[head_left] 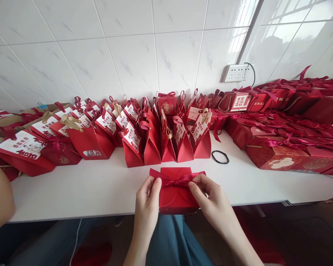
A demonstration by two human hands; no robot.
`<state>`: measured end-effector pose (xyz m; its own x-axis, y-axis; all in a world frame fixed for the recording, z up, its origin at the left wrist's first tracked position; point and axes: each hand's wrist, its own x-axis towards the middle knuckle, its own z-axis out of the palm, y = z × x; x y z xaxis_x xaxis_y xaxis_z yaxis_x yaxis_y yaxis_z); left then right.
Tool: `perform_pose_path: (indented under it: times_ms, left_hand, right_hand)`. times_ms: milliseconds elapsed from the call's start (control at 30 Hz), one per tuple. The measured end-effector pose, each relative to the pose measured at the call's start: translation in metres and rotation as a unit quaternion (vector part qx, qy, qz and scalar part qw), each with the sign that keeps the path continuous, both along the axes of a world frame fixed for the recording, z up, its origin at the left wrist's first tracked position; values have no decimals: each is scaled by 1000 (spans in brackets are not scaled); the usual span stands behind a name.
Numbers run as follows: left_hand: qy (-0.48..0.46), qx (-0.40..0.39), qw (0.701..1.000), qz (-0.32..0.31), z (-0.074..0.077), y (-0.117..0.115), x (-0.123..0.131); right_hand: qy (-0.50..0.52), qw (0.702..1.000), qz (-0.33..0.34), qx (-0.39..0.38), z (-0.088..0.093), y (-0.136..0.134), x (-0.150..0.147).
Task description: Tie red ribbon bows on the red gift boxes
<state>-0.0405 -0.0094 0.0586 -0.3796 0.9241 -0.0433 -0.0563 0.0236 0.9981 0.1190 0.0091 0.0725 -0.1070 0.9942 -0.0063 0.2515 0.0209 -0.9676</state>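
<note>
A red gift box (173,201) with curved flaps folded over its top rests at the table's front edge, right before me. Dark red satin ribbon (176,182) is knotted in a bow across it. My left hand (150,194) pinches the left loop of the bow between thumb and fingers. On the other side, my right hand (207,190) pinches the right part of the same ribbon. Both hands touch or nearly touch the box's sides. The underside of the box is hidden.
Red gift bags (133,144) stand in rows along the tiled wall. Red boxes with ribbons (288,151) are piled on the right. A black hair tie (220,157) lies on the white table (100,195). A power strip (235,73) is on the wall. Another person's arm (0,192) is at left.
</note>
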Motion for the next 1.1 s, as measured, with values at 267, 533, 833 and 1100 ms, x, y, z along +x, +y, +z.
perform_pose_path:
  times_ms: [267, 533, 833, 1100]
  left_hand:
    - [-161, 23, 986, -32, -12, -6, 1]
    - [-223, 55, 973, -8, -12, -5, 9]
    - [-240, 66, 968, 35, -13, -6, 20]
    - [-249, 67, 965, 38, -16, -5, 20]
  right_hand:
    - [194, 975, 59, -90, -10, 8, 4]
    - [296, 943, 73, -132, -13, 9, 7]
    - [376, 913, 61, -145, -19, 6, 4]
    - [414, 896, 62, -149, -26, 9, 5]
